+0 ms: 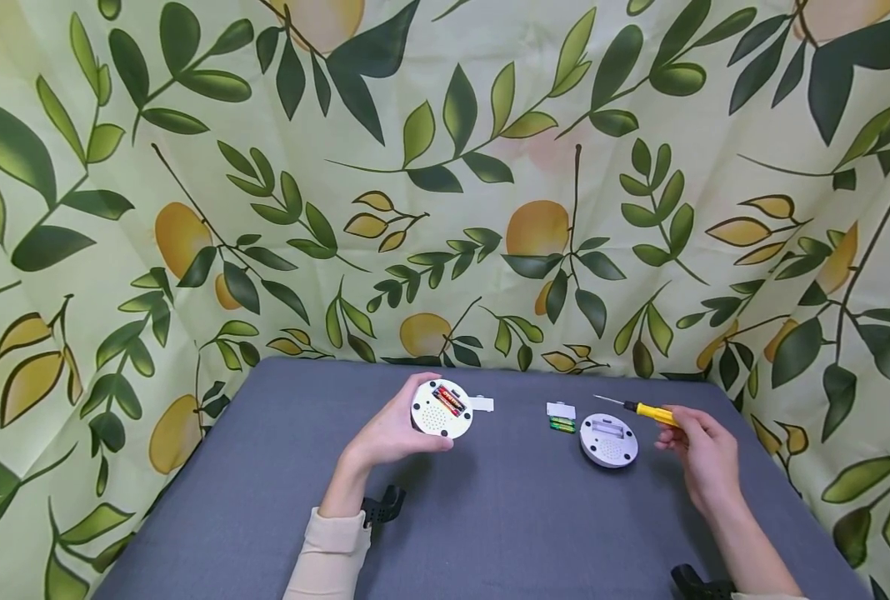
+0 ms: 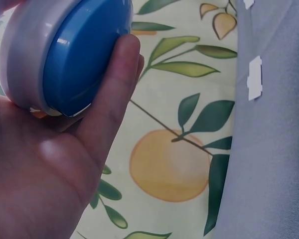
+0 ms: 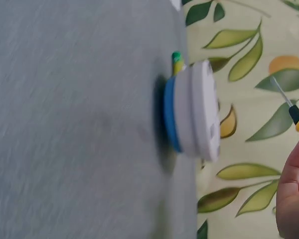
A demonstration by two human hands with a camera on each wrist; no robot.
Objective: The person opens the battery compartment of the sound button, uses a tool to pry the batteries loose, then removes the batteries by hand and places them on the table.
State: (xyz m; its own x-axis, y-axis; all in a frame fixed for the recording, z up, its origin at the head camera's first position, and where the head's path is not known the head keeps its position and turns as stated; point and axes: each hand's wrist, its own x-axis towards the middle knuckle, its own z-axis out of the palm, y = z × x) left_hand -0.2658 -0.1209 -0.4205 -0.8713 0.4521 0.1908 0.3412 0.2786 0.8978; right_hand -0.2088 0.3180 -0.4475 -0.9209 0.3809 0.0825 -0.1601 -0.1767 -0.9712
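My left hand [image 1: 392, 429] holds up a round white battery device [image 1: 424, 407], thumb on one side and fingers on the other. Its underside faces me in the head view, with red-and-black batteries [image 1: 451, 401] in the compartment. The left wrist view catches its blue front [image 2: 84, 55]. In my right hand [image 1: 707, 458] I grip a small yellow-handled screwdriver [image 1: 655, 413], its thin tip pointing left. Below that tip, a second round white device [image 1: 616, 454] lies blue side down, its battery compartment uncovered and without batteries.
A white battery cover [image 1: 484, 404] lies on the grey table [image 1: 505, 517] just behind the held device. Another white cover [image 1: 561, 409] and green batteries [image 1: 562, 425] lie left of the second device. Leaf-patterned cloth [image 1: 445, 275] surrounds the table's back and sides.
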